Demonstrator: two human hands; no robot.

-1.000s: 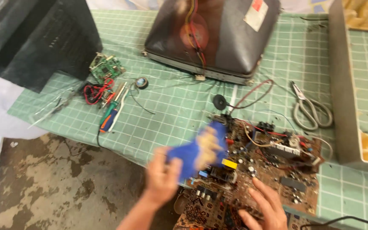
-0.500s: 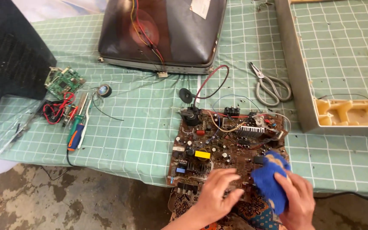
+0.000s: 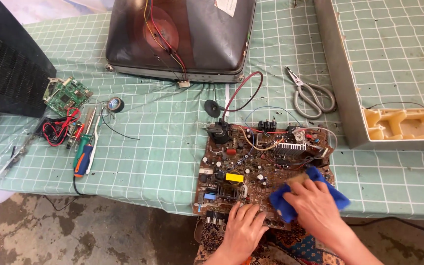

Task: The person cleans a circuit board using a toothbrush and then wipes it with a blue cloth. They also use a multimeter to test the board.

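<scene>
While wiping the brown circuit board [image 3: 263, 169] at the near edge of the green grid mat [image 3: 163, 147], kept the left hand [image 3: 241, 230] spread flat on the board's near edge to pin it. Bunched the blue cloth [image 3: 310, 194] under the right hand [image 3: 315, 208] at the near right corner. Probably best worked lightly around the heatsink [image 3: 290, 148] and loose wires, away from the scissors [image 3: 310, 95].
</scene>
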